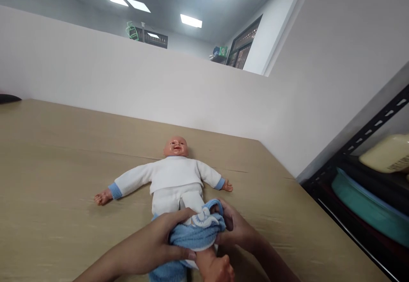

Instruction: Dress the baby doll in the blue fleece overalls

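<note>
The baby doll (175, 183) lies face-up on the wooden table (64, 167), white top (174, 169) fully on, while the left hand (156, 239) and right hand (238, 226) both grip a bunched blue trouser leg (193, 236) above one bare foot (221, 269), seemingly unfinished there.

See a doll (175, 173) on its back on the table (64, 167), with its head (177, 145) toward the wall (128, 86) behind and cloth (194, 236) around one leg (206, 258), between left hand (161, 239) and right hand (234, 226); find bottle (385, 154) and container (367, 207) in the rack (383, 118) at right
</note>
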Demonstrator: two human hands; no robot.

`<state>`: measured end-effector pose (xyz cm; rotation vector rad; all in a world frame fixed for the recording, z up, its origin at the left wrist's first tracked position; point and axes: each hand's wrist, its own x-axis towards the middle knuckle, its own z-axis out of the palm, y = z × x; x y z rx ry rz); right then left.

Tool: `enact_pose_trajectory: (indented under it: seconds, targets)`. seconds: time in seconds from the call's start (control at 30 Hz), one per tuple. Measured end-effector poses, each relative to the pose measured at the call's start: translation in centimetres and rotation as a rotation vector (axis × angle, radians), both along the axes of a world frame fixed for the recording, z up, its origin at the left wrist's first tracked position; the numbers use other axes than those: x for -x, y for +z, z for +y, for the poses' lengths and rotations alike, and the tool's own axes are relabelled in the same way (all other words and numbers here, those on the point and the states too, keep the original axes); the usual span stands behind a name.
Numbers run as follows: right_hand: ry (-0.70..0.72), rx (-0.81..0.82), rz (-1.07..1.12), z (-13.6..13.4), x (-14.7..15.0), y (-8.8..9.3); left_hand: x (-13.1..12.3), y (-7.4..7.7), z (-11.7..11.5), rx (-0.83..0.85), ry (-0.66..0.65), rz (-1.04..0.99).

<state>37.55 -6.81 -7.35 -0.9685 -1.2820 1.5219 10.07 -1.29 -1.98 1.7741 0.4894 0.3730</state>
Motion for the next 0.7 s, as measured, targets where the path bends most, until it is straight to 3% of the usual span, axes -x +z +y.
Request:
enact_pose_trajectory:
  seconds: [0.17, 0.43, 0.7]
  targets:
    - [0.168, 0.014, -0.027, 0.7, 0.0, 1.6, 0.3, 0.1, 0.4, 0.019, -0.013, 0.060]
    - [-0.164, -0.085, -0.059, 1.0, 1.4, 0.4, 0.2, -0.7, 0.2, 0.045, 0.049, 0.133]
    - [-0.227, -0.157, 0.031, 1.8, 1.4, 0.2, 0.4, 0.5, -0.3, -0.111, 0.162, 0.062]
